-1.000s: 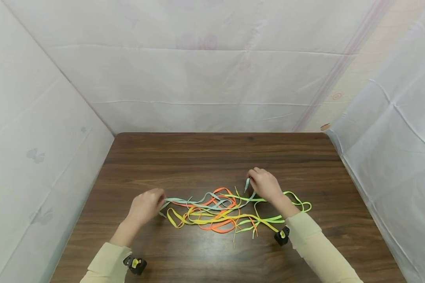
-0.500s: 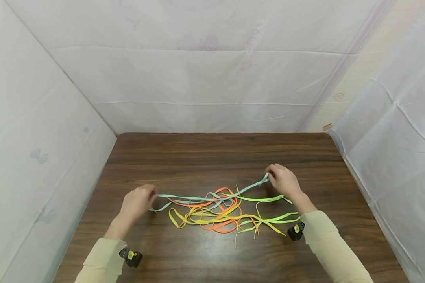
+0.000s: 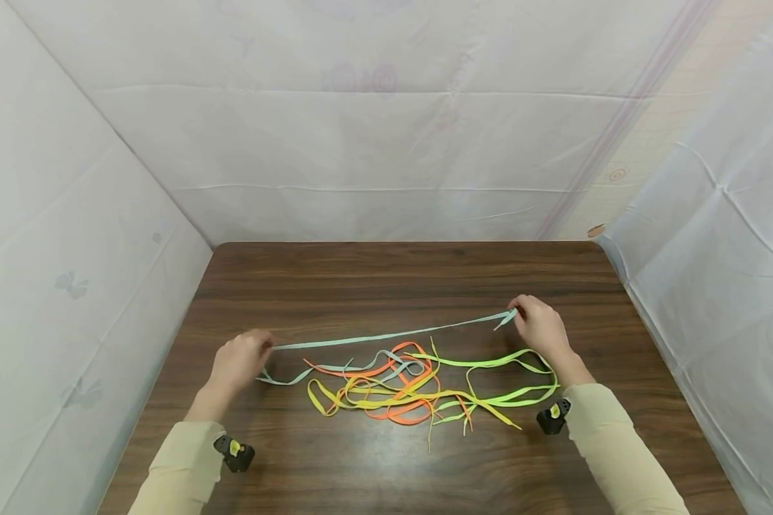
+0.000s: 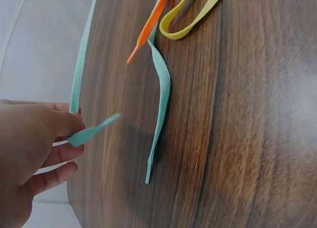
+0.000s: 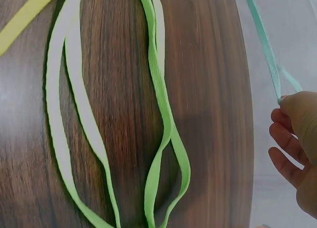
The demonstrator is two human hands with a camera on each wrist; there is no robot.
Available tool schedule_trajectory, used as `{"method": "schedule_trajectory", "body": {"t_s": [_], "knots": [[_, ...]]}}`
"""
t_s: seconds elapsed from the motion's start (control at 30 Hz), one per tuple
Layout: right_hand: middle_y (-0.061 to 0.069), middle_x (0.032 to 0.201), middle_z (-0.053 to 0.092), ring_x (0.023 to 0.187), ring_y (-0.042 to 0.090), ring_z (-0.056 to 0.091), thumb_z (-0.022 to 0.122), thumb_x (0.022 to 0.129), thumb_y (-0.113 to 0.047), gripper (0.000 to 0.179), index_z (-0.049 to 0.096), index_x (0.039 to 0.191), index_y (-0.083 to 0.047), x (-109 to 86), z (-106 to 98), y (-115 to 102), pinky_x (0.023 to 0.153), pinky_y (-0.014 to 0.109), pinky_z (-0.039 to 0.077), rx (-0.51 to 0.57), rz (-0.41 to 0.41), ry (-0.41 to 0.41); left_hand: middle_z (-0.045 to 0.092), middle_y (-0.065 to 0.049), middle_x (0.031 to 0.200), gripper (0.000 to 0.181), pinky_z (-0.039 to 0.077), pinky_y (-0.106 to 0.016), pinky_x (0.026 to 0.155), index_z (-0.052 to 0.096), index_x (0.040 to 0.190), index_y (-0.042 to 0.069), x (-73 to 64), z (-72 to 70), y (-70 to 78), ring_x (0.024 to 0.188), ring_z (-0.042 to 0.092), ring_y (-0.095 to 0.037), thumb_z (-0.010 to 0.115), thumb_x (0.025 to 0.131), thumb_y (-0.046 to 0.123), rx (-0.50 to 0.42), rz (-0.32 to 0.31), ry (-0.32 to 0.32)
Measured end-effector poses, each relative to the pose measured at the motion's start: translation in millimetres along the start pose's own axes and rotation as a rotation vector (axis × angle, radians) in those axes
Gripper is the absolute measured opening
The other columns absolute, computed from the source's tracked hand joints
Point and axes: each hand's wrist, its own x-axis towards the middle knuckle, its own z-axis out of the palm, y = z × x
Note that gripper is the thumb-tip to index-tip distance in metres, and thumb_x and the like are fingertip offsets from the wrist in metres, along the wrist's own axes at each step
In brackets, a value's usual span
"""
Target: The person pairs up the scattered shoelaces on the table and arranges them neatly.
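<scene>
A mint-green shoelace [image 3: 386, 336] stretches nearly straight between the two hands, above the far side of a tangle of laces. My left hand [image 3: 241, 360] pinches it near one end; in the left wrist view a short tail [image 4: 94, 130] sticks out past the thumb. At the other end my right hand [image 3: 542, 329] pinches it between thumb and fingertips, a short tail [image 3: 505, 319] hanging beside the fingers. Another mint-green lace [image 4: 162, 89] lies on the table, its tip below the left hand and its other part among the orange lace [image 3: 407, 420] and yellow lace [image 3: 386, 403].
Bright green laces [image 3: 489, 363] lie looped at the right of the tangle, under the right forearm side. The dark wood table [image 3: 386, 279] is bordered by pale cloth walls [image 3: 386, 157] at the back and sides. Each wrist wears a small black camera [image 3: 235, 453].
Both hands have moved apart, the right one to the right and farther back, the left one leftward. The held mint-green lace has come out of the tangle and straightened between them.
</scene>
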Motion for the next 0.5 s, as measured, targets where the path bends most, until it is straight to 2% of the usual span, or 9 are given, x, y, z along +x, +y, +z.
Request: {"method": "schedule_trajectory", "body": {"t_s": [0.17, 0.5], "knots": [[0.008, 0.078, 0.061, 0.062, 0.02, 0.053, 0.061, 0.082, 0.0, 0.009, 0.062, 0.089, -0.005, -3.5, -2.4, 9.1, 0.055, 0.038, 0.043, -0.01, 0.009, 0.027, 0.067, -0.009, 0.083, 0.006, 0.044, -0.038, 0.046, 0.067, 0.083, 0.008, 3.9, -1.3, -6.5, 0.062, 0.062, -0.027, 0.067, 0.079, 0.004, 0.003, 0.002, 0.006], [0.009, 0.076, 0.061, 0.063, 0.022, 0.055, 0.06, 0.083, -0.001, 0.005, 0.062, 0.087, -0.004, -8.2, -9.5, 24.9, 0.056, 0.043, 0.045, -0.041, 0.004, 0.071, 0.065, -0.01, 0.083, 0.006, 0.044, -0.048, 0.05, 0.065, 0.084, 0.008, 12.1, -5.5, -22.0, 0.067, 0.062, -0.037, 0.062, 0.08, 0.005, 0.022, -0.04, -0.02]]}}
